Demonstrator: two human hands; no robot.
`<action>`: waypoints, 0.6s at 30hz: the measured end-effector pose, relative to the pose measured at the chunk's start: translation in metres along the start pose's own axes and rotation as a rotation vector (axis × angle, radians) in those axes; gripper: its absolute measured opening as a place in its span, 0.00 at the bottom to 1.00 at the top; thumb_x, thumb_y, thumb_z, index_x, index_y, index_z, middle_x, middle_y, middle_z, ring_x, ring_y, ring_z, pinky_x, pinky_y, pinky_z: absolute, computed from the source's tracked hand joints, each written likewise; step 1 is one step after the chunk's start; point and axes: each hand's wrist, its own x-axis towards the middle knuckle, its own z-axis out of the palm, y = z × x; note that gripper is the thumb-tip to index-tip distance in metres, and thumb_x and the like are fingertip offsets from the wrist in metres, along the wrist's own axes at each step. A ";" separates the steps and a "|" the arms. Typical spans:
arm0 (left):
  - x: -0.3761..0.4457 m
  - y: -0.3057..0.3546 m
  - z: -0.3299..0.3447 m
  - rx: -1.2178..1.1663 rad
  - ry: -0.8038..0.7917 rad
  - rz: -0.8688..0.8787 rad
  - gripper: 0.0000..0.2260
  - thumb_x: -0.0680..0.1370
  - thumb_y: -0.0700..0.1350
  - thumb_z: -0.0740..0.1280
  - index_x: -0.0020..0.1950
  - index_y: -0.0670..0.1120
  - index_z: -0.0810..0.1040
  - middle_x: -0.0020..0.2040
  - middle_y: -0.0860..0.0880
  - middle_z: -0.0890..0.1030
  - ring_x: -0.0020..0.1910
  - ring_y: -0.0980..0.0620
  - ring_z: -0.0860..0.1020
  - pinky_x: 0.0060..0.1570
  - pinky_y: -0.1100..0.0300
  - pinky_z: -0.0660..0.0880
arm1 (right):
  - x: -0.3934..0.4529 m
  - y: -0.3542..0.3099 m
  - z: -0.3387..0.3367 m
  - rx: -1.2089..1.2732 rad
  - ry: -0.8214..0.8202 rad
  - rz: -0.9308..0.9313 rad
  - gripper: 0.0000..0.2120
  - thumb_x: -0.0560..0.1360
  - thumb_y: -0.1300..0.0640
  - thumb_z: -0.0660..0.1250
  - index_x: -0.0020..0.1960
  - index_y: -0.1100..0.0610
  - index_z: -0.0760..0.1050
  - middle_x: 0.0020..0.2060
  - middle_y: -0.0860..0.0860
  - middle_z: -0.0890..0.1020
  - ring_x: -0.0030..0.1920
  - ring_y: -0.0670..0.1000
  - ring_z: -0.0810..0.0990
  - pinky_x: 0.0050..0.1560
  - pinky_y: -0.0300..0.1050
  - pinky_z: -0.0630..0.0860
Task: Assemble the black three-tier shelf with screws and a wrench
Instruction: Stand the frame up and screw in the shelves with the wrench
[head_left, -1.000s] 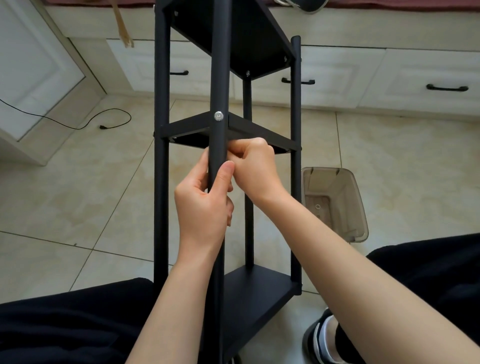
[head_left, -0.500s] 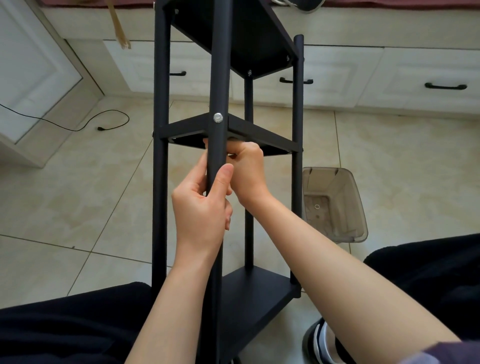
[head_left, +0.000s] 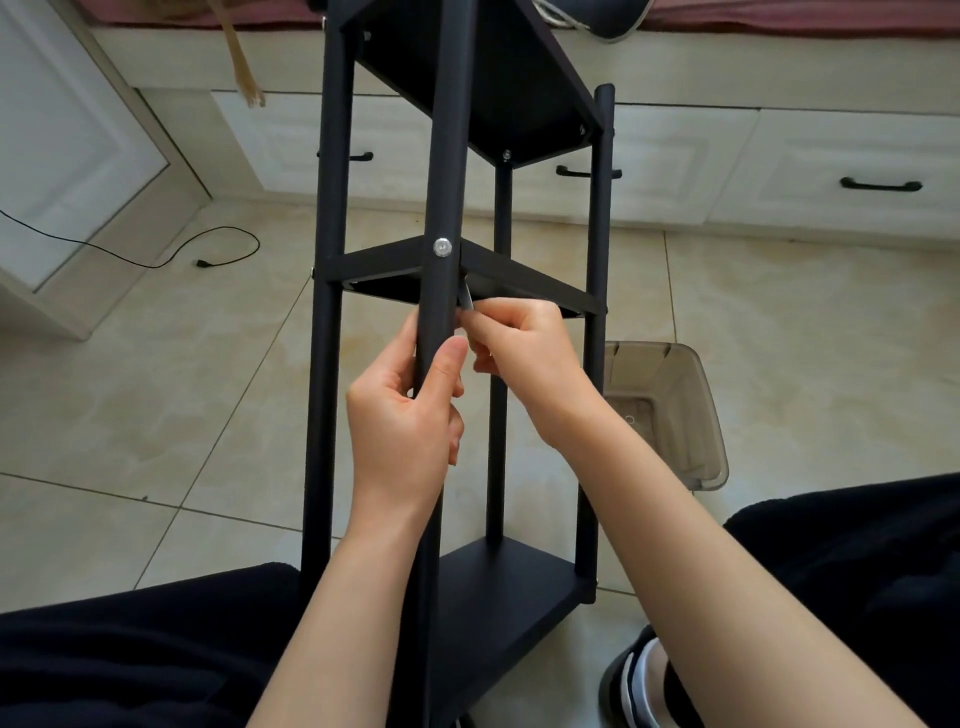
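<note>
Our left hand wrapped its fingers round the shelf's front post. Our right hand pinched a small metal wrench beneath the middle tier.

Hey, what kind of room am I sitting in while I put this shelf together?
Probably a room in a home, maybe a bedroom or living area. It has a beige tiled floor, built-in white cabinets with black drawer handles along the far wall, and a small translucent waste bin beside the black shelf.
</note>
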 end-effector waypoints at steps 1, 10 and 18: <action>0.000 0.000 0.000 -0.001 -0.002 0.000 0.15 0.82 0.46 0.67 0.68 0.51 0.79 0.33 0.51 0.73 0.21 0.53 0.69 0.21 0.63 0.67 | 0.000 -0.002 -0.001 -0.004 0.000 0.005 0.11 0.79 0.61 0.64 0.43 0.60 0.83 0.26 0.41 0.75 0.37 0.45 0.74 0.42 0.44 0.76; 0.000 0.002 -0.001 0.013 0.002 0.006 0.14 0.82 0.46 0.67 0.68 0.53 0.80 0.33 0.50 0.73 0.21 0.52 0.68 0.21 0.62 0.67 | -0.003 -0.015 -0.001 -0.088 0.026 -0.002 0.10 0.79 0.59 0.65 0.44 0.59 0.84 0.32 0.51 0.77 0.40 0.49 0.75 0.52 0.57 0.78; 0.000 0.000 -0.001 0.004 0.010 -0.004 0.14 0.82 0.45 0.67 0.68 0.53 0.79 0.34 0.49 0.73 0.21 0.52 0.69 0.21 0.63 0.67 | 0.000 -0.012 0.000 -0.159 0.044 -0.054 0.12 0.79 0.58 0.66 0.40 0.61 0.83 0.34 0.57 0.81 0.45 0.58 0.82 0.52 0.60 0.78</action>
